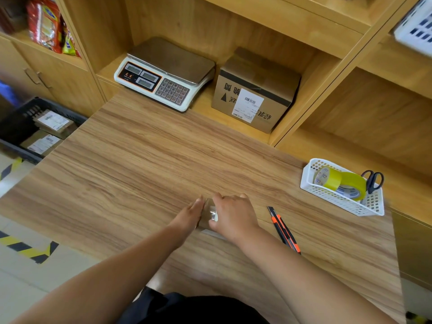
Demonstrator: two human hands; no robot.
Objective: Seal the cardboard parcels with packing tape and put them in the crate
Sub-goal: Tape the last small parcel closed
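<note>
A small cardboard parcel [206, 213] lies on the wooden table [140, 164] in front of me, mostly covered by my hands. My left hand [190, 215] presses its straight fingers against the parcel's left side. My right hand [235, 215] lies over the top, thumb next to a shiny strip of clear tape [213, 215]. A dark crate [14, 127] stands on the floor at the left, with two labelled parcels [53, 120] inside. A yellow packing tape roll [343, 183] sits in a white basket [306, 181] at the right.
An orange and black utility knife [282, 230] lies just right of my right hand. Scissors [374, 181] stand in the white basket. On the shelf behind are a scale [163, 73] and a larger labelled box [254, 90]. Yellow-black floor tape [30, 249] marks the left.
</note>
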